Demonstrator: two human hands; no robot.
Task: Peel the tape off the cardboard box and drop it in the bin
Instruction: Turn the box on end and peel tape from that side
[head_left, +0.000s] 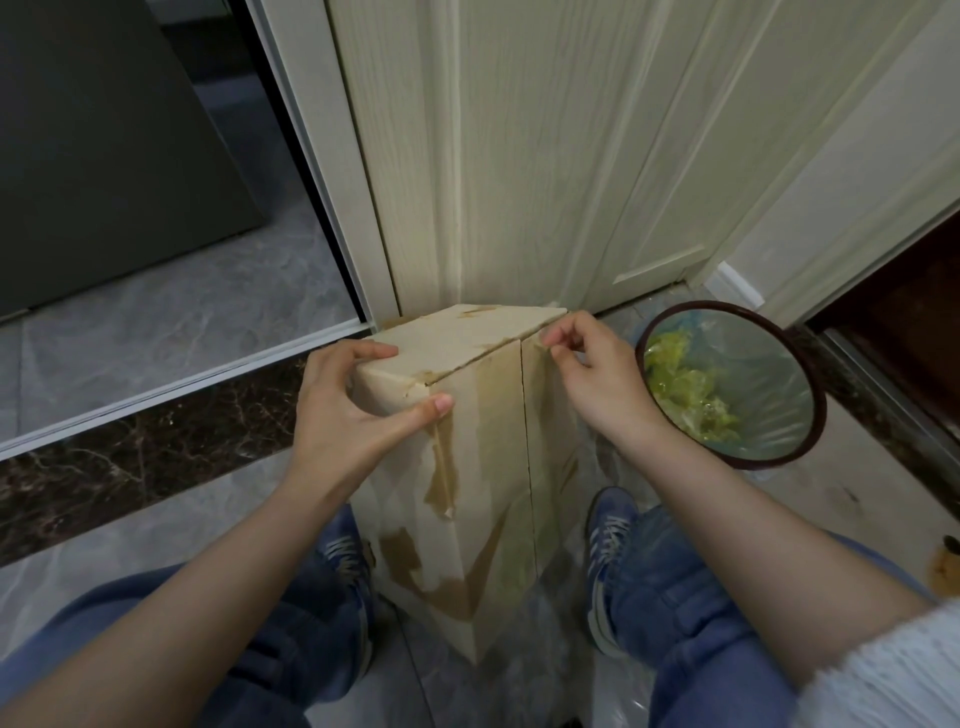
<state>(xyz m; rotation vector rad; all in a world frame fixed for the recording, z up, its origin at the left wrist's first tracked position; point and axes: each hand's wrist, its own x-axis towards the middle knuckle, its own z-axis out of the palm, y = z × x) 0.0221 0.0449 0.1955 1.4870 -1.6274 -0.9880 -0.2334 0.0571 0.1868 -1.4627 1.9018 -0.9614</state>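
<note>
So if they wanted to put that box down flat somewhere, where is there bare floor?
Bare grey floor lies left of the cardboard box, beyond the dark marble strip. A smaller patch lies right of the bin. Crowded: the box stands between both shoes, close to the door, with the bin right beside the right hand.

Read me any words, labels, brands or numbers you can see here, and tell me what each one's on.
None can be read.
Box: plain cardboard with tape residue, no print visible.
Bin: no label visible.
Shoes: white side stripes only, no readable brand.
</note>
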